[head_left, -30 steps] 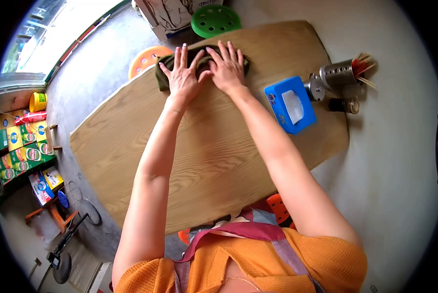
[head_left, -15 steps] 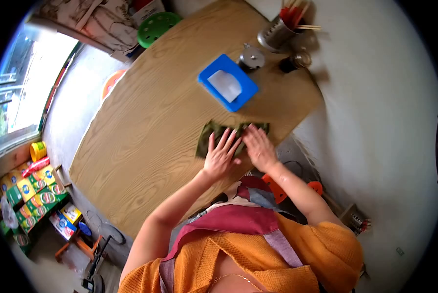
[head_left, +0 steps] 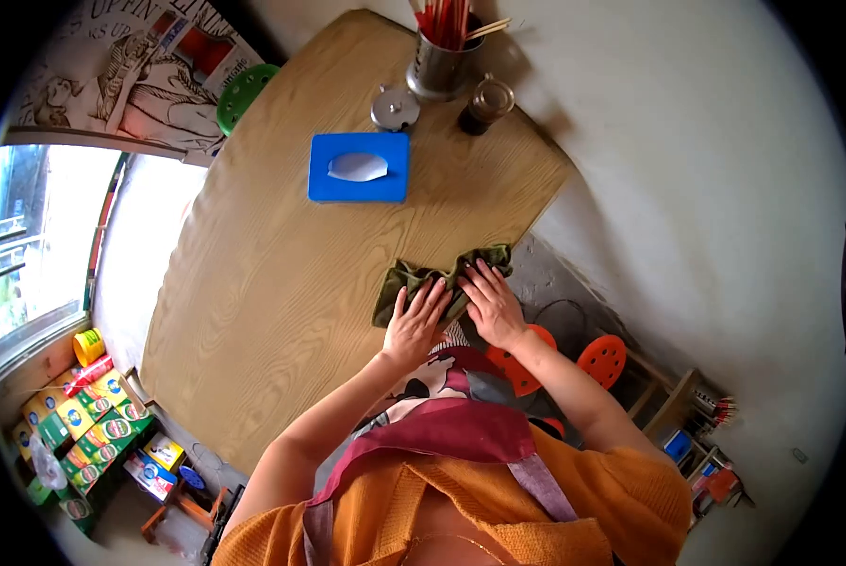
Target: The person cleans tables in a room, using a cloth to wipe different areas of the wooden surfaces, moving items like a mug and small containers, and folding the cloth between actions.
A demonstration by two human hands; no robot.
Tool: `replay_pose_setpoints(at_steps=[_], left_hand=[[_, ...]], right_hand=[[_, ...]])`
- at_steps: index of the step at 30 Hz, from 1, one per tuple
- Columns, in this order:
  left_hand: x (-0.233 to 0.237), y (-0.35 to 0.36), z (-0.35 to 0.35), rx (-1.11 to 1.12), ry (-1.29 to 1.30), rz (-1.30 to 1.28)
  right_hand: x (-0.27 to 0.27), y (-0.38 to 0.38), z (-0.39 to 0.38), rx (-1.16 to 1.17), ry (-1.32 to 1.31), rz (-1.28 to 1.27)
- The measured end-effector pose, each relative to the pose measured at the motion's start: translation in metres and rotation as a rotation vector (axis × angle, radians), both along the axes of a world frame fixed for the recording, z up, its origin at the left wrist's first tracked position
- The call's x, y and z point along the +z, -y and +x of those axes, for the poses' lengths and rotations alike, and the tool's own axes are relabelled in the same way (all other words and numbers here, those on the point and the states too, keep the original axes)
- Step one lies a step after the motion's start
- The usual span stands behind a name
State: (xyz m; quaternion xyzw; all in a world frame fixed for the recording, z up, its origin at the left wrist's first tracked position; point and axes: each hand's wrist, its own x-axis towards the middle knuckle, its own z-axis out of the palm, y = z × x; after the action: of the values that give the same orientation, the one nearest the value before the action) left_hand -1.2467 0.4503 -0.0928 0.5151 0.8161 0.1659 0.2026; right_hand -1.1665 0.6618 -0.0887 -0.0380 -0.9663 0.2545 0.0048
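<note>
A dark green cloth [head_left: 394, 293] lies wrinkled along the near edge of the wooden table [head_left: 253, 311], its far side gathered into folds. My left hand [head_left: 415, 325] rests on the cloth's left part with fingers stretched forward. To its right, my right hand [head_left: 495, 307] presses on the other part, fingers extended and slightly apart. Both palms face down, and neither hand is wrapped round the cloth. Beyond the hands sits a blue tissue box [head_left: 359, 191] with a white tissue showing in its oval opening.
At the table's far end stand a metal lidded pot [head_left: 395, 109], a dark glass jar [head_left: 485, 106] and a metal holder [head_left: 437, 71] of chopsticks. Orange stools [head_left: 600, 362] are below on the right. A green stool [head_left: 244, 98] stands beyond the far left edge. Boxes [head_left: 102, 439] are stacked lower left.
My view has turned, so the tissue box and the items behind it appear farther left and straighter. Both hands have drawn slightly nearer my body with the cloth, whose far side looks more bunched.
</note>
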Motion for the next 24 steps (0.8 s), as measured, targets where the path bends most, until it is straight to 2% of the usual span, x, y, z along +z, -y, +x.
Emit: replay_pose_setpoints(at_steps=[1,2,4,6,7,8,10,12,14,16,18,19,20,22,24], left_hand=[[0.001,-0.010,-0.006,0.013,-0.032,0.014],[0.000,-0.027,-0.015,0.029,-0.061,0.025],[-0.005,-0.080,-0.045,0.039,-0.083,0.119],[-0.018,-0.155,-0.087,0.056,-0.213,0.224],[-0.020,-0.192,-0.107,0.077,-0.239,0.276],[-0.020,-0.223,-0.122,0.094,-0.259,0.311],[-0.020,-0.242,-0.122,0.161,-0.250,0.281],[-0.016,-0.220,-0.106,0.090,-0.241,0.240],[-0.018,-0.158,-0.077,0.029,-0.209,0.251],[0.005,-0.079,-0.043,0.029,-0.075,0.146],[-0.006,0.007,-0.003,0.071,-0.080,0.053],[0.003,0.046,0.007,0.124,-0.033,-0.013],[0.011,0.079,0.012,0.178,0.018,-0.083],[0.010,0.116,-0.009,0.264,-0.052,-0.122],[-0.002,0.137,-0.057,0.440,-0.165,0.015]], right_hand=[[0.003,-0.009,0.004,0.116,0.031,-0.036],[0.000,-0.031,-0.009,0.161,0.008,0.052],[-0.010,-0.078,-0.046,0.106,-0.073,0.140],[-0.024,-0.136,-0.086,-0.029,-0.131,0.281],[-0.018,-0.162,-0.109,-0.144,-0.125,0.238],[-0.011,-0.177,-0.125,-0.254,-0.119,0.192],[-0.017,-0.169,-0.121,-0.289,-0.165,0.220],[-0.022,-0.141,-0.098,-0.321,-0.246,0.229],[-0.016,-0.089,-0.059,-0.263,-0.137,0.158],[0.003,-0.025,-0.019,-0.143,0.003,0.042],[0.026,0.029,0.001,0.074,0.144,-0.017],[0.021,0.049,0.003,0.179,0.121,-0.083],[0.016,0.067,0.002,0.285,0.102,-0.155],[0.008,0.084,-0.048,0.473,0.041,-0.133],[-0.014,0.106,-0.125,0.586,-0.075,-0.057]])
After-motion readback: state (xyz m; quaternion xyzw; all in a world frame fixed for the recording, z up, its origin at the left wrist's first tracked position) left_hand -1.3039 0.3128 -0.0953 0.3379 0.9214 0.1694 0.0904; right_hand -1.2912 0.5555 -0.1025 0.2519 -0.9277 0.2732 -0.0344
